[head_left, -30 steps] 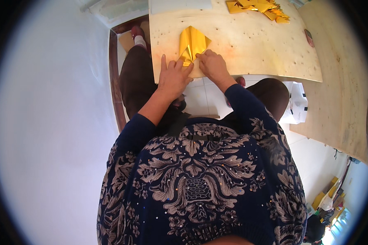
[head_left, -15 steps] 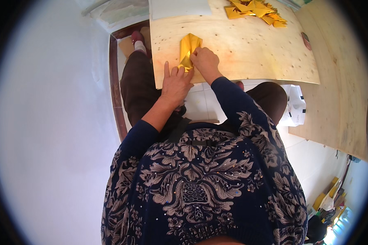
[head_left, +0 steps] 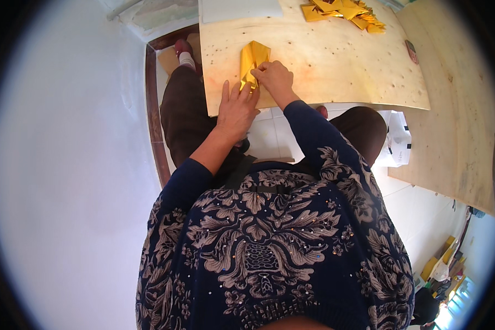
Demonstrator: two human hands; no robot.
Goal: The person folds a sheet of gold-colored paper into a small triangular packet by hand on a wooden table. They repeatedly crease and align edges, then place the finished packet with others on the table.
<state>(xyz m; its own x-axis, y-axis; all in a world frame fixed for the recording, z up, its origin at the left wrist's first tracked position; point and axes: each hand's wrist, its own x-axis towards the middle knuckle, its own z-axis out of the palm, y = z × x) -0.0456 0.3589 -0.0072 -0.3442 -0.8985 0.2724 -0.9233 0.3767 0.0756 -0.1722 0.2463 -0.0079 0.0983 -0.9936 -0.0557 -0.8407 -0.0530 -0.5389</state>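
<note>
Pale plywood, knotted and speckled, forms the desk (head_left: 335,60) across the person's lap. On its near edge lies a shiny gold paper (head_left: 253,61), folded into a narrow, pointed shape. The left hand (head_left: 235,107) lies flat with fingers spread, pressing its lower end. The right hand (head_left: 276,80) pinches the paper's edge with curled fingers. A heap of folded gold pieces (head_left: 344,11) sits at the far edge.

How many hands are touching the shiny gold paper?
2. The left hand presses flat on the near end of the folded gold paper; the right hand pinches its right edge, on the plywood board.
</note>
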